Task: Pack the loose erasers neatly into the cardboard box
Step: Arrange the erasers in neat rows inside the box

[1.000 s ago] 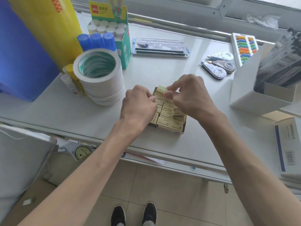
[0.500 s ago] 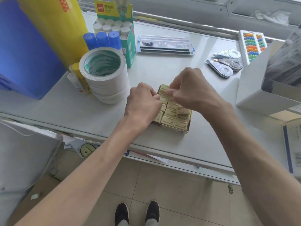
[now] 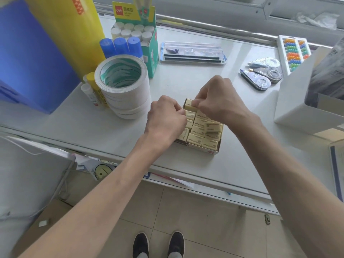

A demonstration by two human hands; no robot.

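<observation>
A shallow cardboard box (image 3: 208,150) is found on the white table (image 3: 186,84), close to its near edge and roughly at the centre of the view. The box is largely filled with cream-coloured erasers (image 3: 195,139) laid flat in rows; one eraser (image 3: 214,127) toward the right side is seen tilted and resting on top of its neighbours rather than seated level. The left hand (image 3: 165,121) is held over the left edge of the box, its fingers curled inward and its fingertips pressed against the erasers in the left column; whether any single eraser is gripped cannot be told, as the fingertips are hidden by the back of the hand. The right hand (image 3: 219,101) is positioned over the far end of the box, with thumb and fingers pinched on the far-corner eraser (image 3: 189,106), which sits slightly raised at the far left corner. To the left of the box, a stack of white tape rolls (image 3: 122,86) is noted, just beside the left hand but not touching it. Behind the rolls stands a green display carton of glue sticks (image 3: 137,32), with three blue-capped sticks (image 3: 119,46) beside it. A clear flat case (image 3: 192,53) lies at the far side of the table, and correction tape dispensers (image 3: 262,77) are recorded to the right, well apart from the box.
</observation>
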